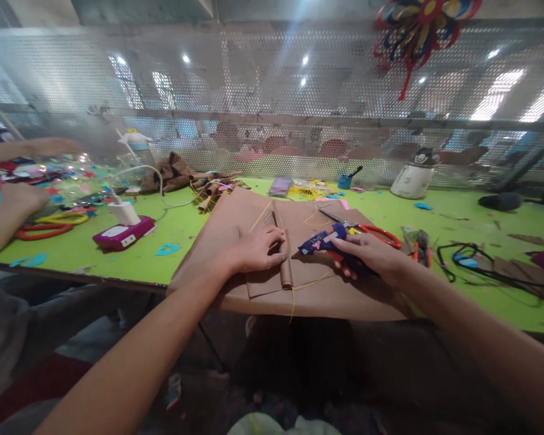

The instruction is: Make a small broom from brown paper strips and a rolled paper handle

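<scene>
Brown paper [208, 254] lies over the table's front edge. On it rests a partly rolled piece of brown paper [286, 275], with yellow string coming out of its near end. My left hand [260, 249] presses on this roll, its fingers bent against the paper. My right hand [360, 254] is closed around a dark blue glue gun [324, 238] with a patterned wrap, its tip pointing left, a little right of the roll. Scissors with red handles [381, 234] lie just behind my right hand.
Left on the green table [163, 226] are a purple power strip [124, 232] with a white plug, and another person's hands [25, 196] near red and yellow scissors [49, 226]. Rolled brown pieces [208, 190] lie behind. A white bottle [412, 175], pliers [421, 248] and black cable [480, 272] are right.
</scene>
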`<state>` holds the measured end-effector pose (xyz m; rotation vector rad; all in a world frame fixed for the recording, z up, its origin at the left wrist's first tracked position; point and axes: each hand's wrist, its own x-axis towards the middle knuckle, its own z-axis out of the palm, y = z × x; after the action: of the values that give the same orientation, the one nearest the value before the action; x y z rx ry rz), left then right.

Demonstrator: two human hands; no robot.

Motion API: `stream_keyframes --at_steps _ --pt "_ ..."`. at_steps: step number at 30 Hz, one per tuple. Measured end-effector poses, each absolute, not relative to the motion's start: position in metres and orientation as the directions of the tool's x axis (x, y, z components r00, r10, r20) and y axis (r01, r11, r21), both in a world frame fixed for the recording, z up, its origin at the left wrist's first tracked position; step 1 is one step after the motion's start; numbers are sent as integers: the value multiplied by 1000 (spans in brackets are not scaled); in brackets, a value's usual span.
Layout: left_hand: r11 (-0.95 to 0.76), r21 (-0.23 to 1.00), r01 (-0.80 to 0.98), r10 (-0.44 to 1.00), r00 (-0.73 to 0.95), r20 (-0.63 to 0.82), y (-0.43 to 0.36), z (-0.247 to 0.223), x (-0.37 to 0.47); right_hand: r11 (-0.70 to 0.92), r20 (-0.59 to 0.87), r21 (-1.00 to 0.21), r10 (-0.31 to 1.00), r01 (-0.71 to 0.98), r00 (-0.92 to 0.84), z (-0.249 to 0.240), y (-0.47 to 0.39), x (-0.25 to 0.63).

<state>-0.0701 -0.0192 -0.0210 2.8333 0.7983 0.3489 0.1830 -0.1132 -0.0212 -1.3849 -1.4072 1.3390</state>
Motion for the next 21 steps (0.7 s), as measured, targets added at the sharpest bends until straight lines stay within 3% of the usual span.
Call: stream_keyframes --at_steps 10,21 --pt "-830 234 507 547 822 159 -20 -20 -73 8 -51 -910 990 415 -130 -21 -132 178" --pt "-825 229 516 553 820 147 -22 -19 -71 107 74 -838 994 534 -82 -19 -133 172"
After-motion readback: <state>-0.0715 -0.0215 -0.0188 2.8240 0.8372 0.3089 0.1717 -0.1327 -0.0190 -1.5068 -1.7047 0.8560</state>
